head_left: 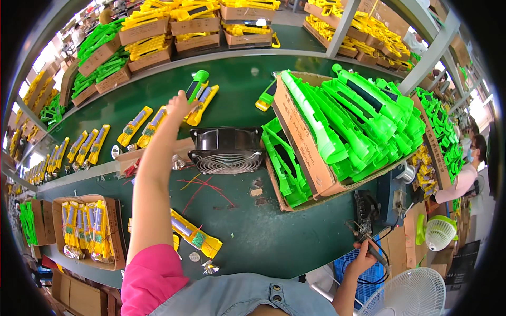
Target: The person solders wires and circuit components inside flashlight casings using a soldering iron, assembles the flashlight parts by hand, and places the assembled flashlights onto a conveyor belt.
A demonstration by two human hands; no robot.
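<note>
My left arm reaches across the bench to a green belt. At its end my left hand (180,105) is closed on the lower end of a green plastic lamp casing (198,82) with a dark panel, beside yellow casings (204,105). My right hand (361,259), low on the right, grips a soldering iron (376,254) with a dark handle and cable; its tip points up toward a black stand (366,208). In front of me lies an opened yellow lamp casing (197,235) with a battery, a green circuit board and a reflector (210,267).
A black fan (226,150) stands mid-bench, beside loose red wires (208,184). Cartons of green casings (308,174) fill the right. A carton of yellow units (120,247) sits left. Solder spool (405,173) and white fan (406,295) are on the right; a co-worker (472,158) is beyond.
</note>
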